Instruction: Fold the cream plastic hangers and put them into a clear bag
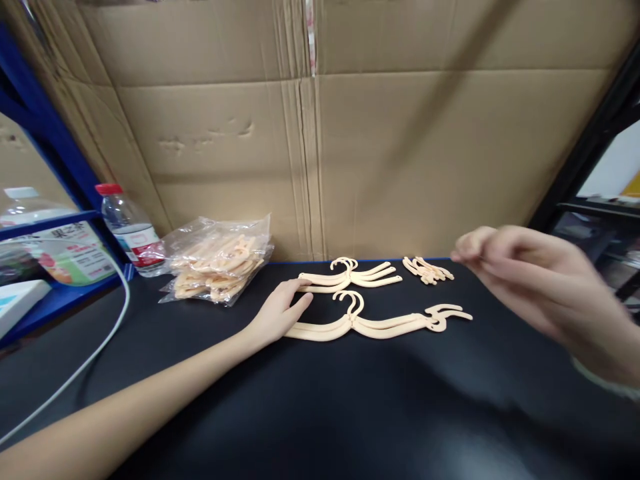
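Front hangers [383, 329], pale, flat on the black table [300, 413], hooks toward the back, a forked piece at the right end. Over their left end, the left hand [277, 310], palm down, fingers slightly bent, thumb a little apart; cannot tell how firmly gripping, if at all. Raised at the right, above the table and well apart from the hangers, the right hand [530, 273], blurred, fingertips drawn together; cannot tell whether holding anything. Just behind, the back hangers [373, 277], right arms fanned out; to their right, small pale parts [427, 270] in a pile. Left of these, clear bags [215, 260] stacked with similar pale pieces inside, no writing legible. Beside them, a red-capped bottle [127, 230], red-and-white label too small to read. Farther left, a white-capped jug [75, 257], label with dark Chinese characters, too blurred to read surely.
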The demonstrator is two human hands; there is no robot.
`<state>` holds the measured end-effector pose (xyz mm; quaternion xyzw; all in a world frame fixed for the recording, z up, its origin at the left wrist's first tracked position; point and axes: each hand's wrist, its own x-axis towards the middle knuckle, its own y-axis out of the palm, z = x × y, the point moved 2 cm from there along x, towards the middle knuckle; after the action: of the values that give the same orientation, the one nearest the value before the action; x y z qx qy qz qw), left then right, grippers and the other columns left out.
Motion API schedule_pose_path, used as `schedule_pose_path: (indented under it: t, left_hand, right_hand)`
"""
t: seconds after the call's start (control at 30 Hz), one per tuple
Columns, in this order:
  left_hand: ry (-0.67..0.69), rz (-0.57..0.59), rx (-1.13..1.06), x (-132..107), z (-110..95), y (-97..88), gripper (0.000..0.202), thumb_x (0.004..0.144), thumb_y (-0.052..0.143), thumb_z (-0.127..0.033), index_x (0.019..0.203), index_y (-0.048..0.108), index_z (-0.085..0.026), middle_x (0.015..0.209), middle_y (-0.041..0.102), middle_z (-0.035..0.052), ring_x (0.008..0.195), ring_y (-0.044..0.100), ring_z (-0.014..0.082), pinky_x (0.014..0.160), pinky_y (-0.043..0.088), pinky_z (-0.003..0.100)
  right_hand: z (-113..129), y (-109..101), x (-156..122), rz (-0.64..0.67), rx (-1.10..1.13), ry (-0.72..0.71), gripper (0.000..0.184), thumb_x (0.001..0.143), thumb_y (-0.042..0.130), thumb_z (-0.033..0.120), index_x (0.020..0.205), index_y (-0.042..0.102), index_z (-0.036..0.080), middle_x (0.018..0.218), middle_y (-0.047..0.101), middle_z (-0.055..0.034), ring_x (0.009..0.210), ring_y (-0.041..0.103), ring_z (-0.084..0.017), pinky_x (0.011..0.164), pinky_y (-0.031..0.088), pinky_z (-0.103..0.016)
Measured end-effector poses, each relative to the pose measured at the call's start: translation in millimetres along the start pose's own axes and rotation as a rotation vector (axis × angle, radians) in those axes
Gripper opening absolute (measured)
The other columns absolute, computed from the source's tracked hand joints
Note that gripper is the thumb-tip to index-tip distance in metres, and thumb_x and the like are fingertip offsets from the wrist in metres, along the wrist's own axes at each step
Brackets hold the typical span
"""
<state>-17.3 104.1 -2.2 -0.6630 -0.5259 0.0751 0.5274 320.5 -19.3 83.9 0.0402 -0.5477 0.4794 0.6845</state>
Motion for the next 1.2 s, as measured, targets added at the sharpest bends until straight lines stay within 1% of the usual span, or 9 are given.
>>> schedule_pose_path:
  t: [0.07,0.2,0.3,0.37,0.47,0.57,0.77,1.0,1.2]
  left_hand:
    - [-0.039,-0.015,-0.012,1.8,3.3,-0.7,0.034,0.088,0.047,-0.039,0.112,0.061,-0.019,0.114,0.069,0.0086,0.110,0.062,0.0266,0.099,0.046,0.044]
    - [-0.099,-0.027,-0.024,5.0,9.6,-2.8,0.034,0.085,0.049,-0.037,0.110,0.065,-0.019,0.113,0.071,0.0072,0.107,0.065,0.0258,0.097,0.049,0.041]
    - [-0.127,-0.034,-0.023,7.2,14.4,-3.1,0.034,0.084,0.050,-0.036,0.109,0.066,-0.019,0.113,0.072,0.0080,0.105,0.066,0.0261,0.094,0.050,0.043]
    - [-0.136,-0.039,-0.018,8.4,16.6,-2.6,0.034,0.082,0.052,-0.036,0.108,0.067,-0.019,0.111,0.072,0.0078,0.103,0.066,0.0266,0.093,0.051,0.043]
    - [-0.135,-0.040,-0.008,9.2,17.6,-1.8,0.033,0.080,0.054,-0.035,0.106,0.069,-0.020,0.109,0.073,0.0068,0.102,0.066,0.0273,0.093,0.051,0.044]
    - [-0.117,-0.030,-0.002,9.6,16.3,-1.3,0.032,0.080,0.055,-0.034,0.105,0.069,-0.021,0.110,0.072,0.0065,0.104,0.065,0.0275,0.094,0.050,0.044]
    - [-0.078,-0.009,-0.015,11.8,14.0,-0.2,0.029,0.078,0.056,-0.031,0.101,0.070,-0.021,0.105,0.071,0.0065,0.103,0.064,0.0266,0.096,0.047,0.043]
    - [-0.102,-0.033,-0.058,11.8,9.2,-2.2,0.020,0.077,0.059,-0.035,0.085,0.070,-0.021,0.093,0.070,0.0063,0.093,0.064,0.0270,0.088,0.049,0.043]
    - [-0.143,-0.081,-0.166,9.4,2.5,-5.0,0.016,0.077,0.060,-0.037,0.080,0.064,-0.021,0.081,0.068,0.0023,0.079,0.063,0.0220,0.075,0.049,0.036]
  right_hand:
    - [-35.7,10.0,17.7,0.046,0.035,0.114,0.033,0.084,0.061,0.055,0.086,0.065,0.023,0.078,0.069,-0.0066,0.066,0.063,-0.020,0.057,0.050,-0.032]
    - [-117.9,23.5,21.1,0.083,-0.236,0.135,0.052,0.079,0.053,0.067,0.074,0.072,0.020,0.051,0.057,-0.0028,0.047,0.052,-0.017,0.048,0.042,-0.031]
    - [-150.2,26.7,7.3,0.119,-0.304,0.122,0.050,0.083,0.050,0.063,0.076,0.075,0.021,0.056,0.061,-0.0048,0.052,0.054,-0.019,0.053,0.043,-0.034]
    - [-154.1,31.2,-0.3,0.214,-0.289,0.055,0.042,0.084,0.054,0.058,0.084,0.076,0.022,0.073,0.069,-0.0069,0.067,0.060,-0.022,0.065,0.048,-0.037]
    - [-150.5,42.6,-7.2,0.363,-0.287,-0.074,0.035,0.084,0.060,0.050,0.101,0.074,0.023,0.096,0.071,-0.0084,0.086,0.061,-0.026,0.080,0.048,-0.042]
    - [-150.9,52.5,-9.9,0.368,-0.284,-0.115,0.028,0.088,0.056,0.040,0.101,0.073,0.023,0.101,0.071,-0.0080,0.089,0.061,-0.026,0.083,0.049,-0.044]
    - [-155.5,54.0,-10.2,0.274,-0.279,-0.097,0.028,0.092,0.050,0.039,0.089,0.073,0.023,0.088,0.074,-0.0065,0.080,0.061,-0.025,0.071,0.052,-0.040]
    - [-139.0,42.1,-3.8,0.050,-0.318,-0.087,0.029,0.094,0.048,0.038,0.085,0.070,0.022,0.091,0.068,-0.0089,0.086,0.060,-0.025,0.079,0.050,-0.042]
    - [-123.2,30.4,-1.1,-0.173,-0.312,0.069,0.033,0.092,0.050,0.046,0.084,0.069,0.020,0.077,0.059,-0.0071,0.064,0.055,-0.019,0.058,0.046,-0.034]
